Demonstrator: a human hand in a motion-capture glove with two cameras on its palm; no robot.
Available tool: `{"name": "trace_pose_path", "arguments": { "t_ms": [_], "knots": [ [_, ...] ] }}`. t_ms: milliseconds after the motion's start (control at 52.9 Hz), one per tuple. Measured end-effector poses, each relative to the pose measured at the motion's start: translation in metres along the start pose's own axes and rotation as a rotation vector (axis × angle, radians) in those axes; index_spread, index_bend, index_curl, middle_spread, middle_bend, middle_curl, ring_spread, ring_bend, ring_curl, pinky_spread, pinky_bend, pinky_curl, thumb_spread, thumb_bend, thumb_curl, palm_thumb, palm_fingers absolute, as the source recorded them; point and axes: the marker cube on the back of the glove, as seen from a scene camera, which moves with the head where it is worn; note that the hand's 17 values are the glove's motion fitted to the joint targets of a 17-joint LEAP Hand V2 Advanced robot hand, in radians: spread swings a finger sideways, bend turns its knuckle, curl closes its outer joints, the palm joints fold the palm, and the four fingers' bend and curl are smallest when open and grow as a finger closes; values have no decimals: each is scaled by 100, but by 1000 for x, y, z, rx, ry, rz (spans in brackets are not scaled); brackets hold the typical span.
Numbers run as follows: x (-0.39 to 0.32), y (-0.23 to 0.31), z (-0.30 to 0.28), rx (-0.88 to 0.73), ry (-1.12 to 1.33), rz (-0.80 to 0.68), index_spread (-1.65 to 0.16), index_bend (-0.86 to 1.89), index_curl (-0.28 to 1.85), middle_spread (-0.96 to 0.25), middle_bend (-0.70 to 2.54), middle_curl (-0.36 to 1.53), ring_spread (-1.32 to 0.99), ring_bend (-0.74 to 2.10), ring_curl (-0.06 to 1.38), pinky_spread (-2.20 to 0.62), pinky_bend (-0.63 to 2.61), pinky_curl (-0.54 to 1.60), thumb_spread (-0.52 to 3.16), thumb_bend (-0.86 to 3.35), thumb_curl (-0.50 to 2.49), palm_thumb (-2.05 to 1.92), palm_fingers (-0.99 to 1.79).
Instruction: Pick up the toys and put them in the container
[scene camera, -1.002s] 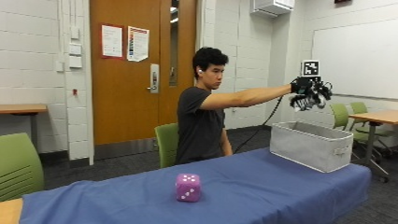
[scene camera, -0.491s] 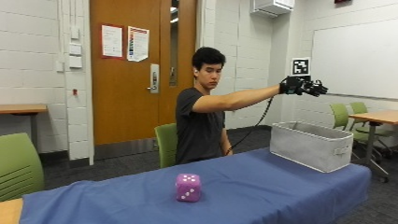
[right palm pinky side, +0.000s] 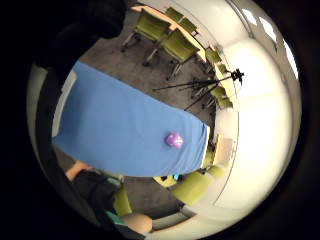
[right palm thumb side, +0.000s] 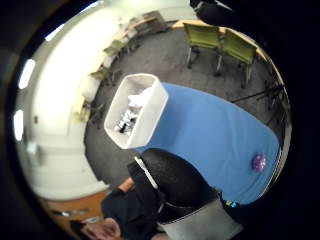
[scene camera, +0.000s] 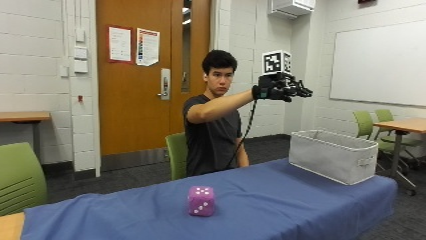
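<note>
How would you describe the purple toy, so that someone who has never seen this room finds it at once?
Look at the long table covered with a blue cloth. The grey fabric bin stands at one end; the toy lies apart from it, toward the other end, near the front edge. It is a soft purple die with white dots, the only loose thing on the cloth.

I sit behind the worktop (scene camera: 279, 200), on a chair (scene camera: 176, 155) pulled up to its far edge. The container (scene camera: 333, 155) stands on the worktop near the end on my right side. The toy die (scene camera: 201, 201) rests on the worktop well apart from the container, toward the other end and nearer the front edge. My hand (scene camera: 279, 90) is raised high in the air, above the worktop, between the die and the container. Small things (right palm thumb side: 127, 117) lie inside the container.
</note>
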Motion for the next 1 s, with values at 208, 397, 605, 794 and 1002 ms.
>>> {"name": "trace_pose_path", "arguments": {
  "t_ms": [208, 397, 605, 794, 1002],
  "knots": [
    [102, 50, 10, -2, 128, 297, -36, 19, 36, -15, 22, 49, -24, 39, 34, -2, 80, 27, 104, -8, 24, -11, 0],
    [196, 95, 54, -17, 126, 424, -37, 19, 38, -17, 23, 48, -27, 37, 33, -2, 74, 27, 103, -8, 22, -11, 3],
    [261, 134, 121, -54, 70, 536, -38, 20, 39, -18, 21, 47, -29, 34, 33, -2, 70, 28, 102, -8, 20, -11, 5],
    [301, 164, 188, -102, 20, 606, -39, 22, 42, -19, 20, 46, -30, 27, 31, -2, 68, 28, 98, -9, 19, -11, 6],
    [312, 184, 240, -153, -3, 621, -40, 20, 43, -21, 18, 44, -31, 23, 31, -3, 67, 30, 96, -9, 18, -12, 5]
  ]
}}
